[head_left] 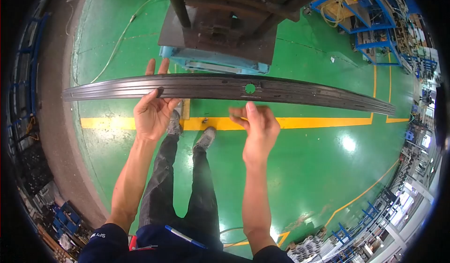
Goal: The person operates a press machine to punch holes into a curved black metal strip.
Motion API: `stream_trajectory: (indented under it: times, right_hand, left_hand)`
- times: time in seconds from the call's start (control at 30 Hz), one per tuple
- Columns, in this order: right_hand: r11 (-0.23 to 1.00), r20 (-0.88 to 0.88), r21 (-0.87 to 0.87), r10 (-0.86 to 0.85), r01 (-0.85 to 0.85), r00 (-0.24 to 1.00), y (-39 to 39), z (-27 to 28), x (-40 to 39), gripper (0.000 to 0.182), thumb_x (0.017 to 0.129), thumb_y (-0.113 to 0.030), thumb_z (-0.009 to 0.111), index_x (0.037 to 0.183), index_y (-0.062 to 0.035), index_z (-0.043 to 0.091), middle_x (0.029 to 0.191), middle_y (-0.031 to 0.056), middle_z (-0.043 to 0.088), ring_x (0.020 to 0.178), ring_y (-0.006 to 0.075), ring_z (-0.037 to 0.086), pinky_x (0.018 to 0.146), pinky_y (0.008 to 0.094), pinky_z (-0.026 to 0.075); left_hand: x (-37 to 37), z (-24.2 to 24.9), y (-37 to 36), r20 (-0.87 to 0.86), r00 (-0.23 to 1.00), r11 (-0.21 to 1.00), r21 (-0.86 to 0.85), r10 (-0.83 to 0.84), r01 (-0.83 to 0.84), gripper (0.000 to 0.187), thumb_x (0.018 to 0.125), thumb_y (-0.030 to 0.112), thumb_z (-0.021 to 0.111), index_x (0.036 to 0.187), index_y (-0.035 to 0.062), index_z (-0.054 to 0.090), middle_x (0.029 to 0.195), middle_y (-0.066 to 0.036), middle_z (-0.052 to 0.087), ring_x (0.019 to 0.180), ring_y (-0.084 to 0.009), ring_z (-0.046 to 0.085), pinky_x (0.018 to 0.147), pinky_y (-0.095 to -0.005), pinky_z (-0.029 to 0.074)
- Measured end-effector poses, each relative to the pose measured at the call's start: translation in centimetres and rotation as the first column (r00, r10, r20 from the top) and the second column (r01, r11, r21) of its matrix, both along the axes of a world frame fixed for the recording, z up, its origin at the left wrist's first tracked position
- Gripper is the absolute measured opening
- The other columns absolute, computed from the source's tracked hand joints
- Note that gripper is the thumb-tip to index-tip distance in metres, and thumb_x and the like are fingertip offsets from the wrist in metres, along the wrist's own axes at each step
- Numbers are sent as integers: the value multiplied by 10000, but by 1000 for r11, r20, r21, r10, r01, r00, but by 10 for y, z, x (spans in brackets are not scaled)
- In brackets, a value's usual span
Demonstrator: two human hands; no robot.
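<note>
Across the upper middle, the left hand (pixel 153 118) clamps a long dark strip (pixel 206 87); the right hand (pixel 260 128), thumb and fingers parted, hovers just below. Such length favours a level, firm grip.

The floor (pixel 304 164) is green and glossy, with bright patches of reflected light. A broad yellow line (pixel 323 122) runs across it from left to right, and more yellow lines mark the right side. A brown strip (pixel 58 99) borders the green along the left. On the floor, a pale hose (pixel 122 36) winds across the far left. The press (pixel 215 40) stands at the far centre on a light blue base (pixel 215 65). Two shoes (pixel 204 139) rest at the yellow line, left of centre. A white scrap (pixel 332 59) lies at far right, near a blue rack (pixel 374 30).
</note>
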State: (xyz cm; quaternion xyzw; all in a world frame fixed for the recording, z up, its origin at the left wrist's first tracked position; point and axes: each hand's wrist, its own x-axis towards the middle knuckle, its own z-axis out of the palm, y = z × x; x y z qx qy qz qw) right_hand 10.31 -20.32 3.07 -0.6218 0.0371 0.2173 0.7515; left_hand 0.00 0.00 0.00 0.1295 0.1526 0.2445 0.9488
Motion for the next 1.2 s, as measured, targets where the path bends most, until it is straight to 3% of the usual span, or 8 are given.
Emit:
stream_trajectory:
  times: [0.07, 0.2, 0.73, 0.83, 0.87, 0.97, 1.1, 1.2]
  right_hand:
    - [927, 264, -360, -9, 107, 965, -11, 2, -10, 139, 844, -75, 725, 941, -11, 651, 969, 115, 638, 838, 228, 608, 623, 271, 504]
    - [780, 797, -467, 168, 416, 580, -2, 40, 31, 173, 774, -29, 761, 925, -28, 677, 899, 80, 607, 815, 207, 579, 595, 307, 452]
    - [662, 749, -610, 302, 436, 590, -23, -9, 39, 92, 932, -9, 535, 971, 48, 475, 941, 173, 475, 796, 318, 537, 677, 410, 446]
    - [845, 708, -456, 154, 280, 689, -46, -28, 38, 113, 948, -58, 544, 953, 45, 497, 916, 178, 470, 832, 342, 500, 716, 435, 418]
    - [713, 726, -594, 277, 372, 630, -45, -21, 39, 112, 953, -61, 530, 962, 45, 496, 930, 177, 482, 841, 337, 516, 704, 424, 431]
    - [555, 676, -736, 631, 388, 380, -47, -23, 17, 84, 960, -74, 528, 968, 9, 519, 935, 174, 497, 857, 334, 522, 697, 408, 439]
    - [746, 178, -666, 171, -9, 969, -122, -68, 14, 309, 1000, -324, 510, 1054, -20, 537, 1043, 135, 533, 857, 233, 523, 679, 335, 423]
    - [981, -296, -189, -11, -47, 955, -94, -47, 1, 465, 994, -459, 485, 1164, -27, 499, 1138, 95, 553, 859, 171, 512, 668, 296, 410]
  left_hand:
    - [2, 6, -3, -68, 997, 999, 10, 34, -34, 740, 895, -28, 467, 1526, 201, 155, 1577, -88, 208, 1251, -375, 507, 928, -530, 552]
    - [10, 14, -10, -60, 998, 999, 47, 21, -18, 743, 871, -39, 482, 1512, 200, 191, 1570, -91, 221, 1252, -371, 507, 946, -508, 551]
    - [33, 13, -51, -223, 974, 977, 213, 47, 2, 636, 939, -2, 462, 1504, 167, 222, 1591, 4, 182, 1257, -254, 517, 977, -438, 547]
    - [21, -7, -51, -418, 907, 974, 175, -59, 145, 519, 896, 42, 602, 1370, 142, 415, 1333, -21, 476, 1003, -197, 608, 824, -392, 555]
    - [19, -7, -57, -473, 874, 968, 147, -112, 203, 498, 879, 56, 638, 1333, 142, 452, 1241, -1, 530, 964, -172, 603, 784, -399, 545]
    - [46, 4, -79, -413, 908, 997, -22, -73, 70, 472, 900, 30, 616, 1316, 180, 453, 1368, 12, 503, 1057, -179, 625, 906, -395, 551]
    - [57, -14, -87, -284, 953, 994, -47, -108, 98, 411, 936, 4, 548, 1293, 178, 445, 1398, -6, 496, 1195, -184, 563, 972, -401, 537]
    - [69, -19, -106, -267, 954, 983, -160, -134, 93, 393, 941, 0, 536, 1278, 179, 446, 1390, -13, 506, 1208, -188, 557, 989, -401, 530]
